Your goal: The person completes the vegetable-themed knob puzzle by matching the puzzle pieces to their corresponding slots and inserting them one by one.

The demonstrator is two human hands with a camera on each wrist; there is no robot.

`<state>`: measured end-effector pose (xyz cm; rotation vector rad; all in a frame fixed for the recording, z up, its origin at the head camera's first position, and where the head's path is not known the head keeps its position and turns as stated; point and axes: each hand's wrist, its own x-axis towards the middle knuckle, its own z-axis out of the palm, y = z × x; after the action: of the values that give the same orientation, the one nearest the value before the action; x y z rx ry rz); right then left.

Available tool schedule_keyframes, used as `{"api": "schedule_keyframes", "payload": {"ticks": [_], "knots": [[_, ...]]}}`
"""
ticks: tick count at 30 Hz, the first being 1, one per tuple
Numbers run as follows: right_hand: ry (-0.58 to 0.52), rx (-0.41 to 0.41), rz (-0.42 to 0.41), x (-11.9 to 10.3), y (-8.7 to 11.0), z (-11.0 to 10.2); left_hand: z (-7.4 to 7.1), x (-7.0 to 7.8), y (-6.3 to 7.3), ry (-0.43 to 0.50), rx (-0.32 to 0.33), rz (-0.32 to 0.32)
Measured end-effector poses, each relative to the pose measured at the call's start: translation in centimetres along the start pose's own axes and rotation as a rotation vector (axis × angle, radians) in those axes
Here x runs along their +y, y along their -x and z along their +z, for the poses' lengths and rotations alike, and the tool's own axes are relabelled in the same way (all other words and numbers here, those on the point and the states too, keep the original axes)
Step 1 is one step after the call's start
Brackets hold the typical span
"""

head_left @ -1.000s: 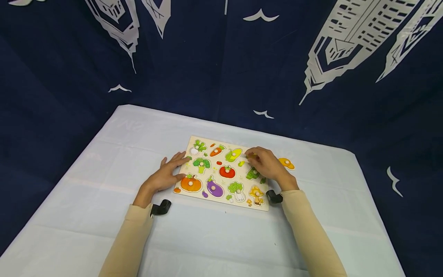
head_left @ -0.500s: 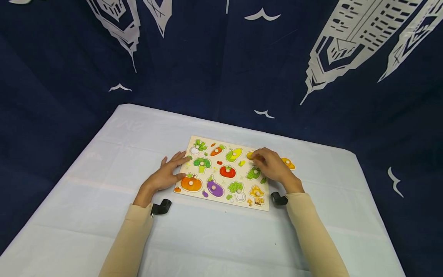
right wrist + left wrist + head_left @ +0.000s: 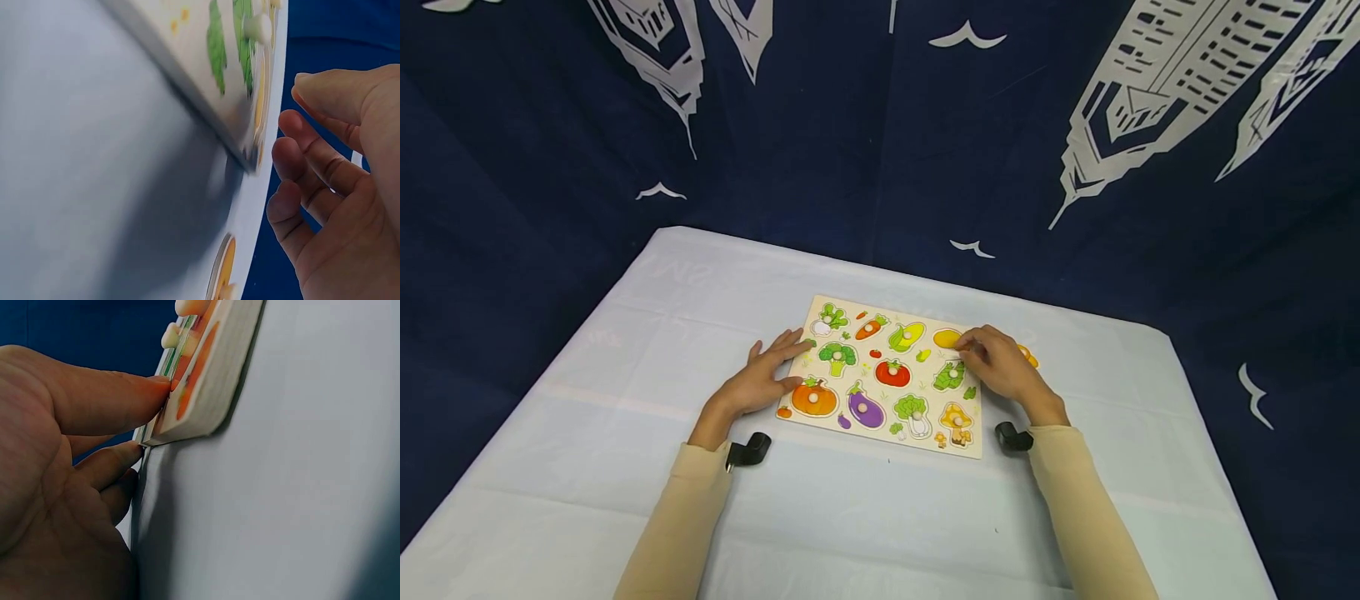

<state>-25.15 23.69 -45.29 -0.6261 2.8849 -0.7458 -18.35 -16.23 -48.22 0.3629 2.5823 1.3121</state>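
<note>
A wooden peg puzzle board [image 3: 923, 383] with painted vegetable pieces lies flat on the white table. My left hand [image 3: 758, 379] rests at its left edge; in the left wrist view the thumb [image 3: 119, 400] presses the top near the pumpkin piece [image 3: 814, 398]. My right hand [image 3: 1000, 362] hovers at the board's upper right corner, beside a yellow oval [image 3: 947, 338] that it partly covers. Its fingers [image 3: 294, 128] hang loosely curled with nothing seen between them. A loose orange-yellow piece [image 3: 1030, 357] with a knob lies right of the board, partly hidden by that hand.
The white-covered table [image 3: 835, 517] extends around the board. A dark blue curtain [image 3: 850, 167] with white skyline print hangs behind it. Small black devices sit at the left wrist [image 3: 749, 450] and right wrist [image 3: 1013, 437].
My right hand has moved to the right across the board's upper right corner, uncovering more of the yellow oval and hiding more of the loose piece. The left hand has stayed in place.
</note>
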Motion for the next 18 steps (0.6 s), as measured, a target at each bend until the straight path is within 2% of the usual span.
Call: {"api": "schedule_keyframes", "payload": {"ticks": [13,18], "knots": [[0.026,0.006,-0.003,1.3,0.4,-0.9,0.1,0.0,0.1,0.007,0.003,0.003],[0.090,0.000,-0.017,2.3,0.5,-1.7,0.0,0.1,0.0,-0.002,-0.001,-0.007]]}}
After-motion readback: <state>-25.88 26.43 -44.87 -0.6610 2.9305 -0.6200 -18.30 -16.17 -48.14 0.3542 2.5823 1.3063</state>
